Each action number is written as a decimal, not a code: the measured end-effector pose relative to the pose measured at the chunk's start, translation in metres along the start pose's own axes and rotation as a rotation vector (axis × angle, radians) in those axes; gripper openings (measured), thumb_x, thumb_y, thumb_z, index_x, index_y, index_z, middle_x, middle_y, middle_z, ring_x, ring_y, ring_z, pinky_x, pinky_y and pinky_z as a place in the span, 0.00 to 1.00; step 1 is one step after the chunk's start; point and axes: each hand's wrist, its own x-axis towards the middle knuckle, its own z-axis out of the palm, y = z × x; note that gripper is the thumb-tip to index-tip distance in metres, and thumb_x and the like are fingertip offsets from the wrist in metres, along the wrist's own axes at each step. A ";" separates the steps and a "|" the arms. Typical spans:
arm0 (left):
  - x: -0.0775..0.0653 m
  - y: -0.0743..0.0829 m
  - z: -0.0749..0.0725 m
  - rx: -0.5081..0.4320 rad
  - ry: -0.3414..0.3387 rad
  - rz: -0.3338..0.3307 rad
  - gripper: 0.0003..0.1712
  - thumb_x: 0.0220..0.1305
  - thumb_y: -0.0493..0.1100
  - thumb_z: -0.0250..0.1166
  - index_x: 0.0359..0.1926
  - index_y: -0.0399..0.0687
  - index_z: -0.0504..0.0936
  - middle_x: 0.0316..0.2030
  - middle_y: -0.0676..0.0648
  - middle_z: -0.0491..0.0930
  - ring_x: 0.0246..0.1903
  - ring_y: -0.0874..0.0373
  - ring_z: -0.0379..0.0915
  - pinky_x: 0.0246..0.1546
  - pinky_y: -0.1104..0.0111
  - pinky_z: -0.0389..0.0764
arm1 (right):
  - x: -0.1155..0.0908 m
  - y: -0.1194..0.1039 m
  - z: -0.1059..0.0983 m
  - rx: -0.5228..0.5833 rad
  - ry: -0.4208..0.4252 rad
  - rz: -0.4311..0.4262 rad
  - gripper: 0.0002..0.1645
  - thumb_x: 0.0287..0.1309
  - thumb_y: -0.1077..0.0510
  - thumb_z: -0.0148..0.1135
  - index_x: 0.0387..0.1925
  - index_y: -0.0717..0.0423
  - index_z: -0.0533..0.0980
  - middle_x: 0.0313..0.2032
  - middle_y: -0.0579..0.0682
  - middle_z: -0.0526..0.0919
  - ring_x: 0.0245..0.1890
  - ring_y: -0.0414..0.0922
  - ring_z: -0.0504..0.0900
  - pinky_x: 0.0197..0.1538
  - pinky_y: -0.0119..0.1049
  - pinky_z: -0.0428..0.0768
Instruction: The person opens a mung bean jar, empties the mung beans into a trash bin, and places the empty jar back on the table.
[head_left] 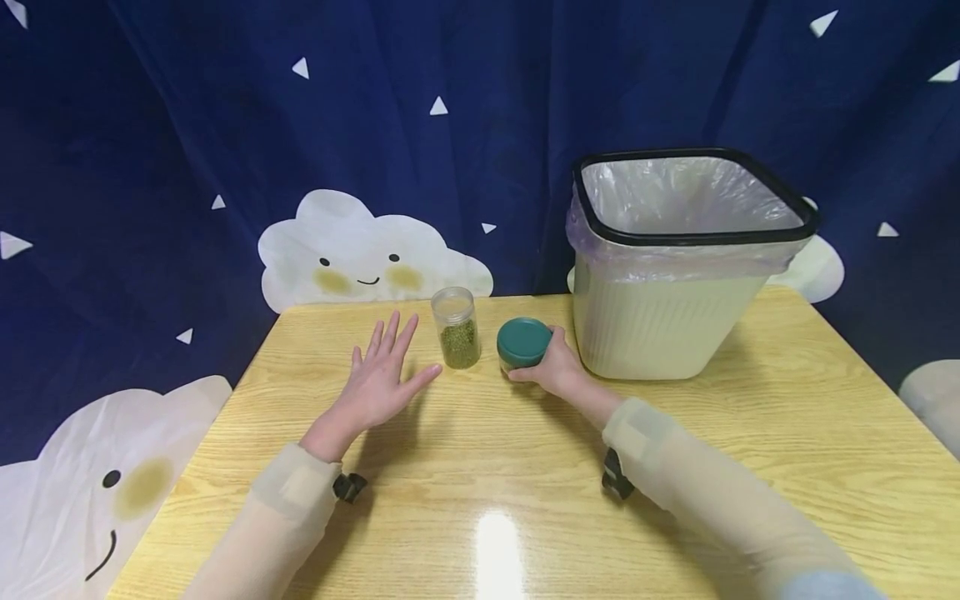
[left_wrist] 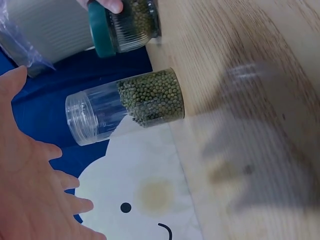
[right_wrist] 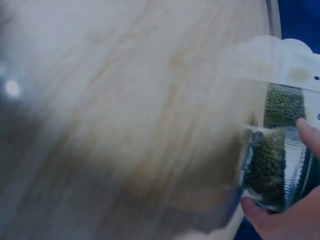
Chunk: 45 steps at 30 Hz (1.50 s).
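Observation:
My right hand [head_left: 558, 367] grips a short ribbed jar [head_left: 524, 342] by its side, thumb and fingers around it below the dark green lid. Green beans fill part of this jar [right_wrist: 267, 170], seen through its clear wall in the right wrist view. To its left stands a taller clear jar [head_left: 457, 329] without a lid, upright on the table and about half full of small green beans [left_wrist: 152, 97]. Beside that open jar, my left hand [head_left: 378, 379] is spread with straight fingers and holds nothing; its thumb tip points at the jar's lower side.
A cream waste bin [head_left: 660, 325] with a black rim and a plastic liner stands at the back right, close to my right hand. The wooden table [head_left: 435, 517] ends at a dark blue curtain [head_left: 510, 83] with white cloud and triangle shapes.

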 end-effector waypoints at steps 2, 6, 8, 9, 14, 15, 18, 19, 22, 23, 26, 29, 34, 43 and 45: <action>0.001 0.000 0.000 -0.013 0.000 -0.002 0.51 0.66 0.72 0.47 0.78 0.53 0.40 0.75 0.42 0.32 0.73 0.41 0.25 0.62 0.33 0.33 | 0.000 0.001 0.003 0.061 0.015 0.004 0.65 0.42 0.57 0.80 0.70 0.67 0.46 0.63 0.71 0.64 0.64 0.63 0.65 0.64 0.54 0.63; 0.001 0.000 0.001 -0.034 0.001 -0.008 0.51 0.67 0.71 0.48 0.78 0.52 0.40 0.75 0.42 0.32 0.73 0.42 0.25 0.62 0.33 0.33 | 0.000 0.004 0.013 0.181 0.053 0.007 0.61 0.42 0.61 0.80 0.70 0.65 0.48 0.64 0.69 0.64 0.64 0.62 0.64 0.65 0.54 0.61; 0.000 0.000 0.001 -0.048 0.003 -0.011 0.51 0.67 0.71 0.49 0.78 0.52 0.40 0.75 0.42 0.32 0.73 0.43 0.25 0.62 0.34 0.33 | -0.001 0.005 0.018 0.231 0.079 0.010 0.59 0.41 0.63 0.79 0.69 0.65 0.50 0.64 0.68 0.64 0.65 0.61 0.64 0.65 0.54 0.61; 0.000 0.000 0.001 -0.048 0.005 -0.011 0.51 0.67 0.71 0.48 0.78 0.52 0.40 0.75 0.42 0.32 0.73 0.43 0.25 0.62 0.34 0.33 | -0.001 0.005 0.020 0.247 0.093 0.012 0.59 0.41 0.63 0.79 0.68 0.65 0.51 0.63 0.67 0.65 0.65 0.61 0.64 0.66 0.53 0.61; 0.001 0.000 0.002 -0.063 0.008 -0.003 0.51 0.67 0.71 0.48 0.78 0.51 0.40 0.75 0.42 0.32 0.73 0.42 0.25 0.62 0.34 0.32 | -0.001 0.007 0.026 0.306 0.142 0.009 0.59 0.40 0.65 0.79 0.68 0.64 0.51 0.63 0.67 0.66 0.65 0.61 0.64 0.66 0.52 0.60; 0.001 0.000 0.002 -0.069 0.007 -0.003 0.51 0.67 0.71 0.48 0.78 0.52 0.39 0.75 0.42 0.32 0.73 0.42 0.26 0.62 0.33 0.33 | -0.001 0.008 0.026 0.308 0.149 0.007 0.59 0.40 0.64 0.79 0.68 0.64 0.51 0.63 0.67 0.66 0.64 0.61 0.64 0.66 0.52 0.60; 0.001 -0.001 0.002 -0.136 -0.007 -0.012 0.49 0.68 0.69 0.48 0.78 0.53 0.38 0.75 0.43 0.32 0.73 0.41 0.26 0.62 0.33 0.34 | 0.000 0.009 0.029 0.311 0.163 0.003 0.58 0.40 0.64 0.79 0.67 0.63 0.52 0.63 0.67 0.67 0.64 0.60 0.65 0.66 0.52 0.61; 0.001 -0.001 0.003 -0.167 -0.015 -0.013 0.49 0.69 0.68 0.47 0.78 0.53 0.38 0.75 0.43 0.32 0.73 0.41 0.26 0.62 0.33 0.34 | 0.001 0.009 0.029 0.308 0.169 0.001 0.57 0.40 0.63 0.79 0.67 0.63 0.53 0.62 0.66 0.67 0.64 0.60 0.66 0.65 0.53 0.61; 0.002 -0.001 0.003 -0.275 -0.035 -0.017 0.46 0.71 0.65 0.47 0.78 0.53 0.37 0.76 0.43 0.33 0.73 0.42 0.27 0.63 0.35 0.35 | 0.002 0.011 0.031 0.287 0.193 -0.004 0.57 0.39 0.62 0.80 0.66 0.62 0.54 0.62 0.66 0.68 0.63 0.60 0.67 0.65 0.53 0.62; 0.003 0.000 0.003 -0.302 -0.040 -0.016 0.46 0.72 0.65 0.46 0.78 0.52 0.37 0.76 0.43 0.33 0.73 0.42 0.27 0.64 0.36 0.34 | 0.002 0.011 0.031 0.279 0.200 -0.005 0.57 0.39 0.61 0.80 0.66 0.62 0.54 0.61 0.66 0.68 0.62 0.60 0.67 0.64 0.54 0.62; 0.004 0.000 0.003 -0.359 -0.046 -0.017 0.45 0.72 0.65 0.45 0.78 0.52 0.37 0.76 0.43 0.32 0.73 0.44 0.27 0.65 0.39 0.35 | 0.003 0.012 0.032 0.265 0.212 -0.005 0.57 0.38 0.59 0.80 0.66 0.61 0.54 0.61 0.66 0.69 0.62 0.60 0.68 0.64 0.53 0.63; 0.004 0.001 0.002 -0.410 -0.047 -0.016 0.45 0.73 0.64 0.45 0.78 0.52 0.36 0.76 0.43 0.32 0.73 0.44 0.28 0.66 0.40 0.36 | 0.004 0.013 0.032 0.264 0.212 -0.007 0.57 0.38 0.59 0.80 0.65 0.61 0.54 0.60 0.66 0.69 0.61 0.60 0.69 0.63 0.53 0.64; 0.004 0.006 0.000 -0.494 -0.053 -0.009 0.44 0.73 0.62 0.46 0.78 0.52 0.36 0.76 0.43 0.33 0.74 0.45 0.29 0.68 0.44 0.38 | 0.003 0.011 0.028 0.280 0.195 -0.033 0.57 0.38 0.59 0.79 0.65 0.62 0.53 0.60 0.66 0.69 0.61 0.59 0.69 0.63 0.52 0.64; 0.004 0.016 -0.004 -0.533 -0.039 0.010 0.44 0.73 0.60 0.48 0.78 0.51 0.36 0.76 0.44 0.35 0.74 0.46 0.30 0.68 0.46 0.39 | -0.009 -0.013 0.010 0.271 0.097 -0.158 0.57 0.37 0.60 0.80 0.65 0.60 0.53 0.60 0.62 0.70 0.60 0.57 0.70 0.63 0.52 0.64; 0.003 0.019 -0.006 -0.540 -0.037 0.022 0.44 0.73 0.60 0.48 0.78 0.51 0.36 0.76 0.44 0.35 0.74 0.45 0.30 0.68 0.45 0.39 | -0.011 -0.018 0.004 0.238 0.104 -0.190 0.57 0.36 0.59 0.80 0.64 0.60 0.54 0.59 0.62 0.71 0.59 0.57 0.71 0.62 0.52 0.65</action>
